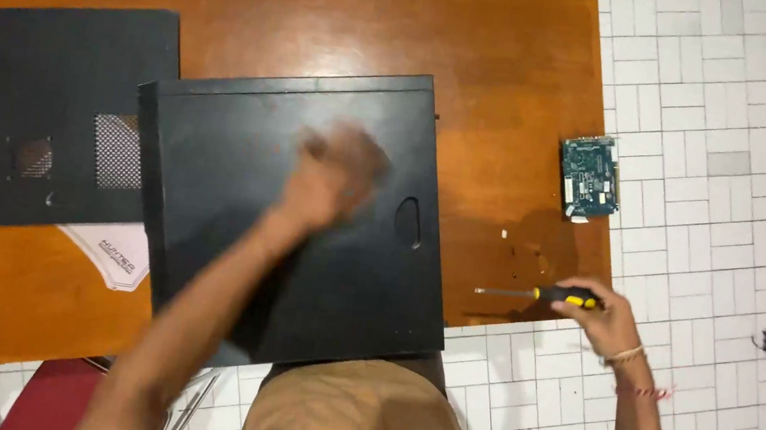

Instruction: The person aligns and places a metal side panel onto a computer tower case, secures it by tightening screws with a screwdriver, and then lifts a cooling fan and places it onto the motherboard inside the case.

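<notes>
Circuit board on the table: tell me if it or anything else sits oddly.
The green circuit board lies at the table edge, its right side seemingly overhanging the tiled floor. The black computer case also juts past the near edge. A loose side panel lies beside it.

**One head view, looking straight down**

A single head-worn camera looks steeply down from above the table (533, 25), near enough that it fills the frame's left and centre; tiled floor (750, 199) fills the right.
</notes>
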